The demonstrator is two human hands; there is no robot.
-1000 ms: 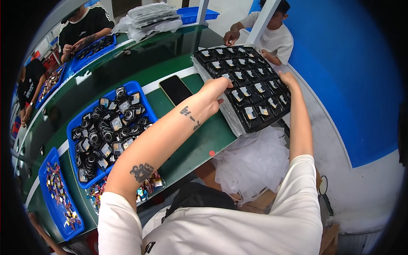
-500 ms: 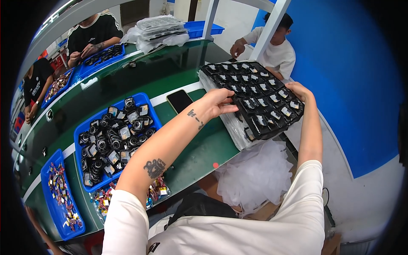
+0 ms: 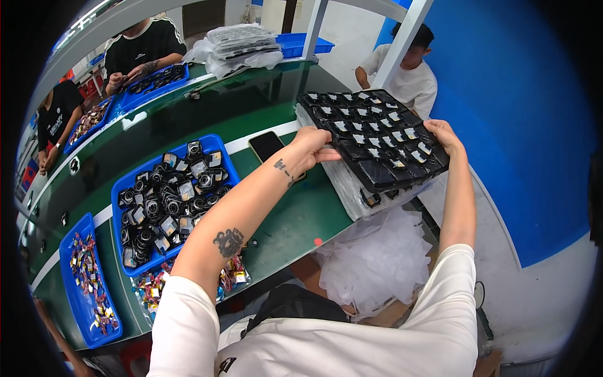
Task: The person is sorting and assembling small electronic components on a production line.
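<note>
So L hand [image 3: 316, 146] + R hand [image 3: 444, 135] each pinch a side rim of the black compartment tray [image 3: 381, 176], right of centre in frame, near edge off the tray stack [image 3: 345, 192]. Prob light, flexy (thin plastic imo); small modules [image 3: 358, 126] might slide, so hold both rims.

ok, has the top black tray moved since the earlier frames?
Yes, up: against the phone, the tray's near edge has risen from the stack beneath.

Head fisheye: left lens, facing down and forward
White sleeves [image 3: 184, 327]: nearest, lower frame
Black tray [image 3: 372, 176]: middle distance, right of centre
Blue wall [image 3: 502, 138]: farther, upper right
</note>
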